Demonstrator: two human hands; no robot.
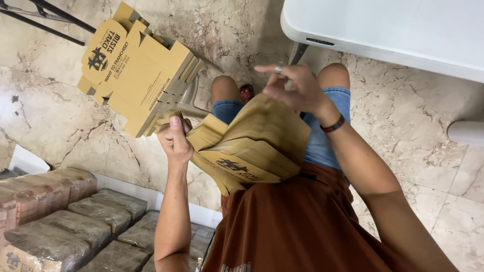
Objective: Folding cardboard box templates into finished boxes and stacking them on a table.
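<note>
I sit and look down at my lap. My left hand point(175, 138) grips the left edge of a bundle of flat brown cardboard box blanks point(254, 146) resting on my thighs. My right hand point(292, 88) hovers just above the far edge of that bundle, fingers loosely curled, index finger pointing left, a ring on one finger and a dark band on the wrist. It holds nothing that I can see. A second stack of flat printed cardboard blanks point(136, 68) lies on a stool to my left, beyond my left hand.
A white folding table point(393, 30) fills the upper right above a marble floor point(65, 116). Several plastic-wrapped brown packs point(75, 221) sit in a tray at lower left. Dark metal legs point(45, 15) cross the top left corner.
</note>
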